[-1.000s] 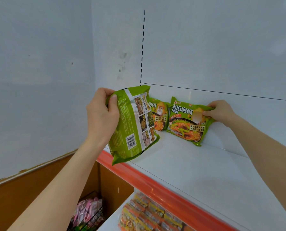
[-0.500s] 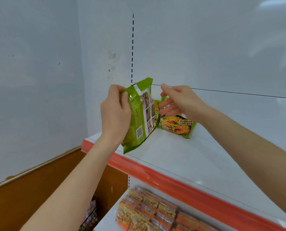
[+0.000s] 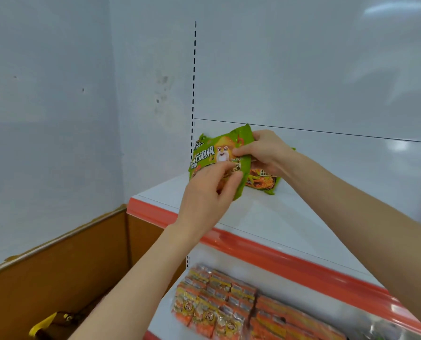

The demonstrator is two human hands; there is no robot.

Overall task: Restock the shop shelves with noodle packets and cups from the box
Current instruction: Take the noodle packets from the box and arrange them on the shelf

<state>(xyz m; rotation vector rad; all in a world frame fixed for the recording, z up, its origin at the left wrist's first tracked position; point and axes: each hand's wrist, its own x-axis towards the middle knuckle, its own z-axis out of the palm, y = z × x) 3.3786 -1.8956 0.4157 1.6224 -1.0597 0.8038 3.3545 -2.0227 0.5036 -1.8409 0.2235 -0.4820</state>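
Both my hands are on one green noodle packet (image 3: 216, 153), which stands upright with its printed face toward me at the back left corner of the upper shelf (image 3: 290, 217). My left hand (image 3: 204, 195) pinches its lower edge, fingers curled in front and thumb hidden behind. My right hand (image 3: 268, 153) pinches the top right part near the crimped seal. Its right side overlaps a second green packet (image 3: 263, 182) that leans at the back edge of the shelf.

I judge this packet to be light, with a thin, slick film over a brittle noodle block (squeeze the middle and it would likely crack). The flat sealed edges look like the best places to hold it, with fingertip pressure only. The film would probably slide on the smooth white shelf, so the packet should lean back against the rear panel before I let go. More packets lie in rows on the lower shelf (image 3: 273, 283).
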